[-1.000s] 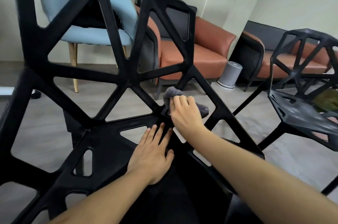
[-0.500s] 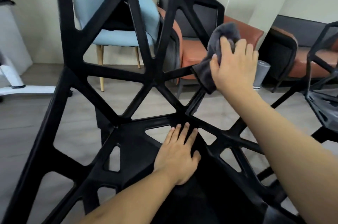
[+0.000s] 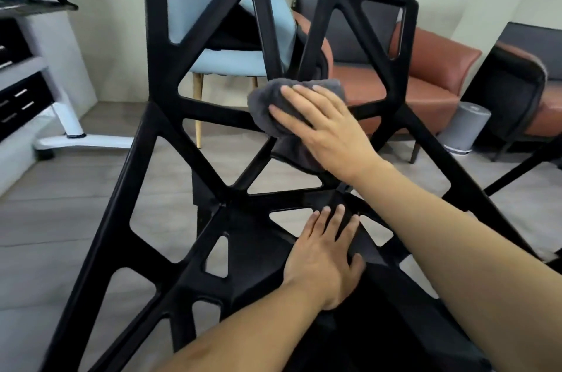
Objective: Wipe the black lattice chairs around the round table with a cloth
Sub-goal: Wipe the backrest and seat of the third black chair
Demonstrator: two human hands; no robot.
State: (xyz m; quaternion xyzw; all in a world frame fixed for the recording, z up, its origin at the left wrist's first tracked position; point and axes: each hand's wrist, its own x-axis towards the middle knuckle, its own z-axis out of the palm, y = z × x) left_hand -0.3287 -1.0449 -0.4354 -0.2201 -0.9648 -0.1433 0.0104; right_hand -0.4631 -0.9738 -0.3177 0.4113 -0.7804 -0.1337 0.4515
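While left hand (image 3: 324,262) rests on seat, right hand (image 3: 327,125) presses cloth (image 3: 267,101), chair (image 3: 158,67) back

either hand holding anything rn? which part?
Right hand presses the grey cloth flat against the black lattice chair backrest, palm over the cloth's middle; no curled grip visible. Left hand rests flat on the seat, holding nothing.

blue chair (image 3: 237,63), brown sofa (image 3: 425,88), grey cylinder (image 3: 465,128)

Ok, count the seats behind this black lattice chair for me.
3: a light blue chair seen through the lattice backrest, a brown leather sofa to its right, and a second brown leather seat at the right edge. Others may be hidden.
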